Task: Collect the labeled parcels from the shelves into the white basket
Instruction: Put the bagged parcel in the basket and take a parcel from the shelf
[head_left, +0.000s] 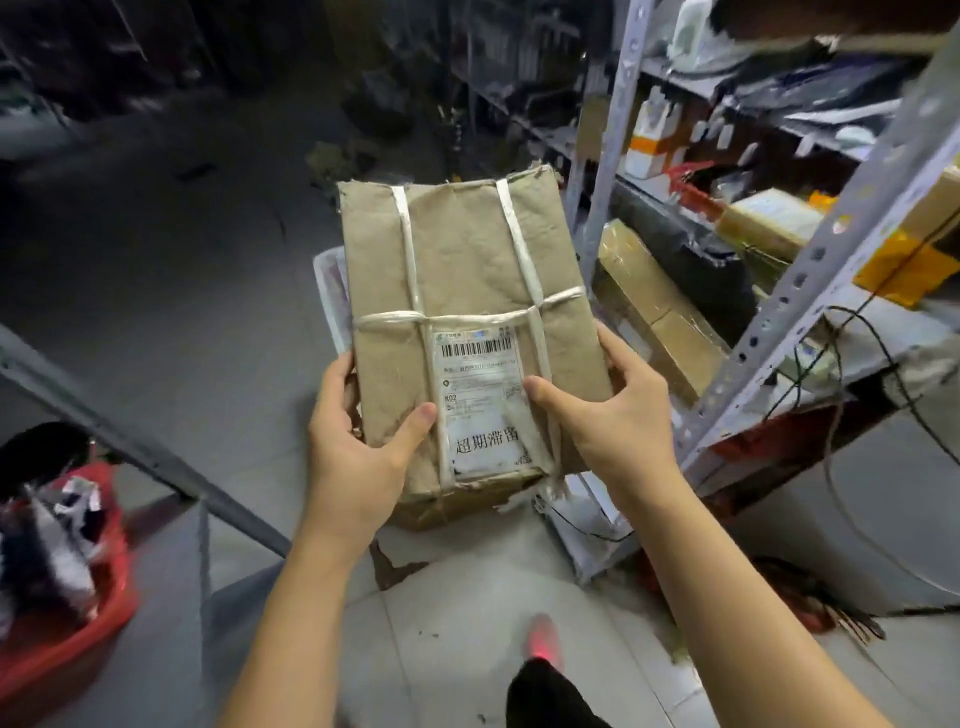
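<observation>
The brown paper parcel (467, 291) strapped with white tape, gripped by the left hand (358, 441) and right hand (618, 415), hangs over the white plastic basket (328, 291) and covers most of its opening; the grey perforated metal shelf upright (810, 270) stands just beside the right hand; the shelves behind it are packed with tan cardboard boxes (654, 306); a slanted grey metal bar (130, 431) and a red plastic bin (88, 597) crowd the lower left; bare grey floor (156, 260) lies open at upper left.
</observation>
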